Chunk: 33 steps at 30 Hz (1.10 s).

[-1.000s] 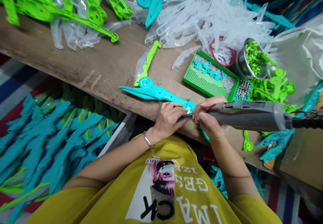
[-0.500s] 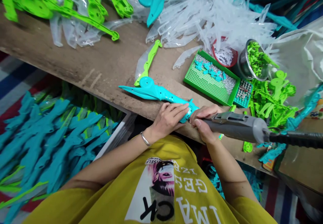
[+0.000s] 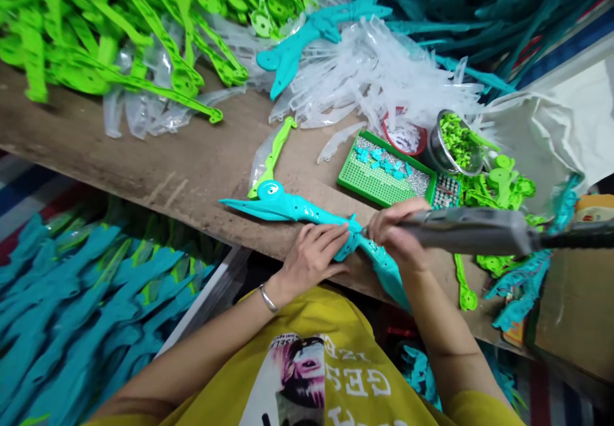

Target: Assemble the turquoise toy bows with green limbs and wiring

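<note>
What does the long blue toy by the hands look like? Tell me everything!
The blue toy looks like shiny plastic. It has a long pointed beak, a round head with a white-and-black eye, and little dark holes along its body. It lies along the edge of the brown table. The left hand rests on its middle, and the right hand holds a grey tool there. Its other end is partly hidden by an arm.

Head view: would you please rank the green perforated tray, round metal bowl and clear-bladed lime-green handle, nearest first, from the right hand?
1. Tray, just beyond the right hand.
2. Bowl, farther back and right.
3. Handle, well to the left.
</note>
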Motion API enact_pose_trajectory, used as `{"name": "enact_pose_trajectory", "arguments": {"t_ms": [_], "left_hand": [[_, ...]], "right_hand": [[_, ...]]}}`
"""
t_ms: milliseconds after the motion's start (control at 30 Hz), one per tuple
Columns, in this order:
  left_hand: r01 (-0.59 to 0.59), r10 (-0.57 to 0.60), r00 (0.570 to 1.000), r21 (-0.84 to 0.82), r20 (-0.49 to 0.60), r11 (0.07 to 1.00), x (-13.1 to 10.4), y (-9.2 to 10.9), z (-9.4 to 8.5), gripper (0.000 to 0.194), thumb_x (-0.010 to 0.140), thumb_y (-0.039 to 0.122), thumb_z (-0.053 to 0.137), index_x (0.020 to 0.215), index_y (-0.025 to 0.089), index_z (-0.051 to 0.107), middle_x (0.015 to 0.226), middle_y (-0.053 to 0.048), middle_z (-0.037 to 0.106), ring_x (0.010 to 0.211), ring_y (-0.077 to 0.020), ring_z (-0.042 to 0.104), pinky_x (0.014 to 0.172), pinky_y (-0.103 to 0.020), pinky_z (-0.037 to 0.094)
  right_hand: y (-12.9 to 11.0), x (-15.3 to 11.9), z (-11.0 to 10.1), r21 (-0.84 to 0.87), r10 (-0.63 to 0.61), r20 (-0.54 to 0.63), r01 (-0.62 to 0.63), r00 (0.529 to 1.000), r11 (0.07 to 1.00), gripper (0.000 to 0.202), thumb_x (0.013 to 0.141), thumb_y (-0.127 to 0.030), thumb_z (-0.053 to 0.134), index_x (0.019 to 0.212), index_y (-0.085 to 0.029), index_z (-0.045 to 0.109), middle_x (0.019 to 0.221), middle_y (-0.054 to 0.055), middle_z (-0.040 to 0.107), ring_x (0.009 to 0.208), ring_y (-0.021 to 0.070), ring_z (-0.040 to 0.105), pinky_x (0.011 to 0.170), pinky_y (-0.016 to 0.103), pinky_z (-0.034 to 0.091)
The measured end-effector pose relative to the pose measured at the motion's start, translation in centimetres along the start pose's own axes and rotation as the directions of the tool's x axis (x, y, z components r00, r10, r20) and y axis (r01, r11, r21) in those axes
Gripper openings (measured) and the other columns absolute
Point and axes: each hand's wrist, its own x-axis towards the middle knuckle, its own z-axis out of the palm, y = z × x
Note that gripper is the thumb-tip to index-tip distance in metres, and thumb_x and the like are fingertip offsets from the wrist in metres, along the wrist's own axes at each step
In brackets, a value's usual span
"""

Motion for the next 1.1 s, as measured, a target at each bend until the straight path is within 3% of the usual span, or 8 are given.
{"name": "enact_pose_trajectory", "arguments": {"t_ms": [100, 167, 267, 500, 667, 800, 967, 1100], "left_hand": [[-0.033, 0.034, 0.999, 0.040, -0.020, 0.999, -0.1, 0.3, 0.0, 0.060, 0.090, 0.053, 0.075, 0.133, 0.012, 0.065, 0.139, -0.017, 0.068, 0.119, -0.0323, 0.065, 0.099, -0.047, 0.045], [-0.065, 0.067, 0.996, 0.036, -0.059, 0.997, -0.2, 0.3, 0.0, 0.052, 0.092, 0.048, 0.072, 0.131, 0.014, 0.067, 0.138, -0.015, 0.070, 0.121, -0.0321, 0.065, 0.099, -0.047, 0.046], [-0.114, 0.116, 0.988, 0.029, -0.099, 0.993, -0.5, 0.3, 0.2, 0.039, 0.094, 0.033, 0.070, 0.128, 0.015, 0.068, 0.133, -0.011, 0.073, 0.122, -0.0291, 0.066, 0.099, -0.045, 0.048], [-0.159, 0.157, 0.978, -0.002, -0.138, 0.987, -0.5, 0.1, 0.6, 0.034, 0.091, 0.019, 0.072, 0.124, 0.011, 0.070, 0.125, -0.010, 0.076, 0.125, -0.0304, 0.066, 0.108, -0.048, 0.055], [-0.161, 0.156, 0.977, -0.024, -0.145, 0.987, -0.4, 0.1, 0.7, 0.035, 0.090, 0.015, 0.073, 0.124, 0.010, 0.070, 0.125, -0.012, 0.075, 0.129, -0.0320, 0.065, 0.109, -0.050, 0.059], [-0.147, 0.141, 0.981, -0.035, -0.132, 0.988, -0.4, 0.2, 0.7, 0.033, 0.092, 0.017, 0.071, 0.124, 0.010, 0.070, 0.126, -0.012, 0.075, 0.131, -0.0320, 0.064, 0.110, -0.051, 0.059], [-0.129, 0.119, 0.983, -0.065, -0.141, 0.989, -0.4, 0.3, 1.0, 0.032, 0.092, 0.014, 0.067, 0.124, 0.012, 0.069, 0.125, -0.013, 0.075, 0.137, -0.0293, 0.060, 0.113, -0.048, 0.057], [-0.131, 0.118, 0.981, -0.071, -0.157, 0.989, -0.4, 0.3, 1.2, 0.031, 0.092, 0.014, 0.068, 0.123, 0.011, 0.070, 0.124, -0.012, 0.075, 0.134, -0.0287, 0.062, 0.114, -0.047, 0.056]], "right_hand": [[0.9, 4.2, -0.7, -0.020, -0.204, -0.283, 0.207, 0.937, 0.978, 0.024, 0.083, -0.036, 0.076, 0.097, -0.027, 0.058, 0.056, -0.010, 0.056, 0.046, 0.0127, 0.054, 0.051, 0.029, 0.049], [2.4, 6.6, -1.3, -0.064, -0.234, -0.374, 0.227, 0.897, 0.972, 0.027, 0.082, -0.038, 0.077, 0.096, -0.026, 0.057, 0.054, -0.010, 0.054, 0.044, 0.0120, 0.053, 0.050, 0.028, 0.047], [5.0, 9.0, -2.3, -0.137, -0.223, -0.425, 0.181, 0.877, 0.974, 0.032, 0.079, -0.046, 0.076, 0.093, -0.025, 0.056, 0.053, -0.011, 0.052, 0.043, 0.0121, 0.052, 0.049, 0.028, 0.045], [7.5, 10.2, -3.2, -0.183, -0.183, -0.441, 0.112, 0.878, 0.977, 0.034, 0.077, -0.049, 0.075, 0.090, -0.025, 0.055, 0.051, -0.011, 0.052, 0.041, 0.0119, 0.051, 0.049, 0.028, 0.044], [7.6, 10.4, -3.1, -0.192, -0.175, -0.412, 0.102, 0.894, 0.976, 0.031, 0.076, -0.047, 0.075, 0.086, -0.024, 0.056, 0.050, -0.010, 0.052, 0.041, 0.0122, 0.051, 0.047, 0.028, 0.044], [6.3, 10.5, -2.9, -0.205, -0.197, -0.411, 0.121, 0.890, 0.971, 0.032, 0.076, -0.047, 0.075, 0.089, -0.024, 0.057, 0.051, -0.010, 0.051, 0.041, 0.0123, 0.052, 0.047, 0.028, 0.044], [2.6, 8.8, 0.9, -0.134, -0.215, -0.379, 0.177, 0.900, 0.975, 0.025, 0.081, -0.043, 0.071, 0.091, -0.025, 0.057, 0.052, -0.011, 0.046, 0.039, 0.0114, 0.048, 0.046, 0.028, 0.044], [1.4, 5.8, 4.6, 0.033, -0.163, -0.165, 0.171, 0.973, 0.985, 0.018, 0.085, -0.034, 0.070, 0.099, -0.028, 0.060, 0.056, -0.010, 0.051, 0.041, 0.0120, 0.048, 0.046, 0.028, 0.046]]}}
